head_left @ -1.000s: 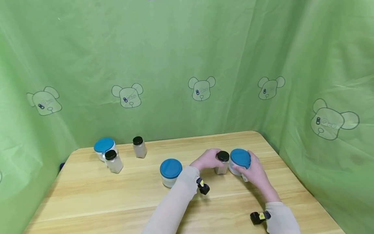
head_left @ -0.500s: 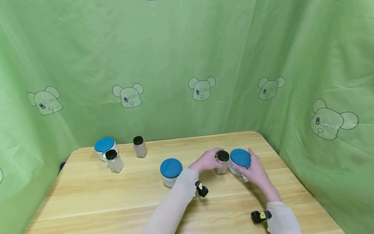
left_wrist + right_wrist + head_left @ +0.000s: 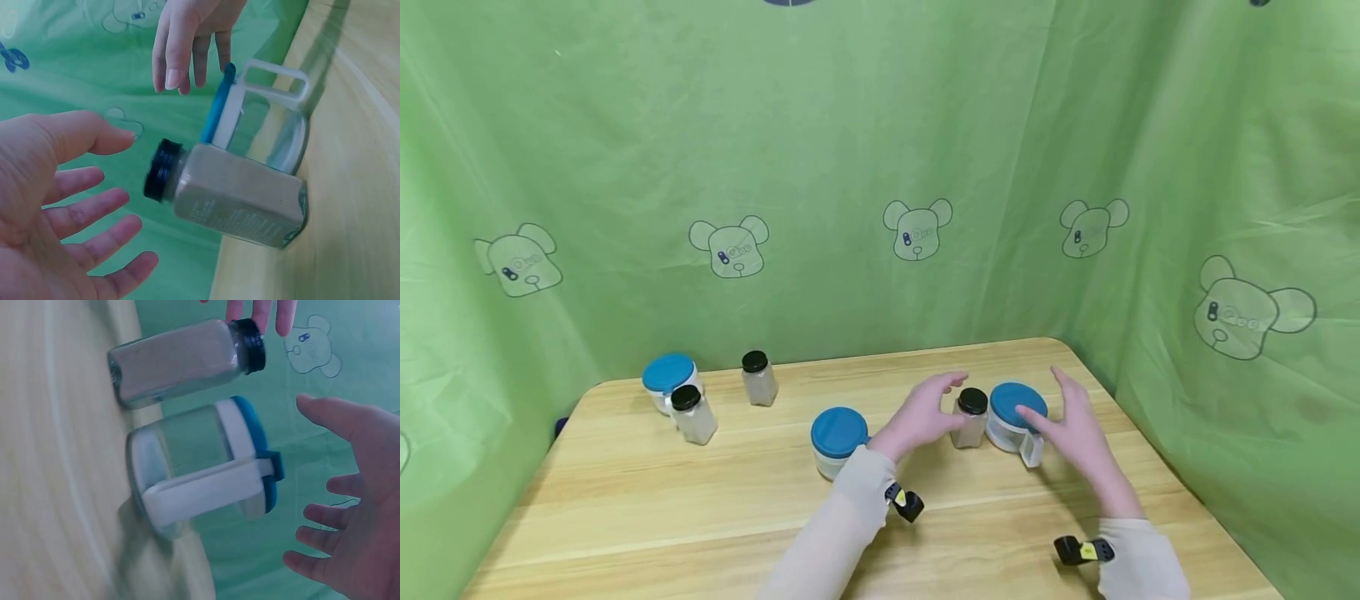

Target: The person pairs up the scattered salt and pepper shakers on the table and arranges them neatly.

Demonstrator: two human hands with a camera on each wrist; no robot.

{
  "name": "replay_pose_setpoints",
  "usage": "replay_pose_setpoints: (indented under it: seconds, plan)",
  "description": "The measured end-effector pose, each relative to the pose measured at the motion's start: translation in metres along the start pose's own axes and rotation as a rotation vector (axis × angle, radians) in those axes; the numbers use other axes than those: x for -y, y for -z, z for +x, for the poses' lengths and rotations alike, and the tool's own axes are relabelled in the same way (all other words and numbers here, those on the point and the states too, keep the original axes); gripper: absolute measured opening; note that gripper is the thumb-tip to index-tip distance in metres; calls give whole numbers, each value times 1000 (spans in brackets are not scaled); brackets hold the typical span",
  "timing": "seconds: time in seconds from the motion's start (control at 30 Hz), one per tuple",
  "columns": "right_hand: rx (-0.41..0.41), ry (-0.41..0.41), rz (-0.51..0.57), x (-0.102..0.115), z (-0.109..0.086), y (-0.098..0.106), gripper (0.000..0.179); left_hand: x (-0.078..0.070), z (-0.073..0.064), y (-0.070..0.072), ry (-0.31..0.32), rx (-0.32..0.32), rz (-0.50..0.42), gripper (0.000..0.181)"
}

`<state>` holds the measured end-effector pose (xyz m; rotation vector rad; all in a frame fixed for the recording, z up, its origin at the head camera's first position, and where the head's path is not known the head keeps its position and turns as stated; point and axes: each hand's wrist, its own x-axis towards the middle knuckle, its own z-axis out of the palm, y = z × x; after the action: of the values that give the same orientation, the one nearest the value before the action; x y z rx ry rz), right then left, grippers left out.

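A clear square jar with a black lid [image 3: 970, 423], filled with pale powder, stands upright on the right half of the table. Close on its right is a clear round jar with a blue lid and white handle [image 3: 1013, 417]. My left hand [image 3: 923, 417] is just left of the black-lidded jar, fingers spread and apart from it in the left wrist view. Beside the blue-lidded jar, on its right, my right hand [image 3: 1078, 433] hovers with thumb and fingers parted. A gap shows between that hand and the jar [image 3: 200, 465] in the right wrist view.
Another blue-lidded jar [image 3: 837, 442] stands mid-table, partly behind my left sleeve. At the back left are a third blue-lidded jar [image 3: 668, 379] and two black-lidded jars, one in front [image 3: 694, 417] and one further right [image 3: 759, 380]. Green curtain [image 3: 820, 167] surrounds the wooden table [image 3: 647, 508].
Both hands have let go of their jars and drawn away, the left hand leftward, the right hand rightward. The two jars stay where they were, side by side.
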<state>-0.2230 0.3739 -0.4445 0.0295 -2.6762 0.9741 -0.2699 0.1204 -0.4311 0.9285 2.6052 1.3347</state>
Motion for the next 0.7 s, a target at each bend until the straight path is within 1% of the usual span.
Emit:
replay_pose_setpoints:
  seconds: [0.1,0.2,0.37,0.57,0.7]
  plan:
    - [-38,14,11,6,-1,4,91,-5,-10,4,-25,-31,29,56]
    - [-86,25,27,14,-3,6,83,-9,-22,9,-45,-49,73,48]
    - [-174,50,60,29,-8,5,68,-11,-41,18,-67,-72,140,42]
    - [-295,138,77,44,-11,-3,51,-9,-63,29,-86,-72,159,34]
    - [-335,217,90,52,-10,-10,44,-9,-75,33,-108,-63,185,31]
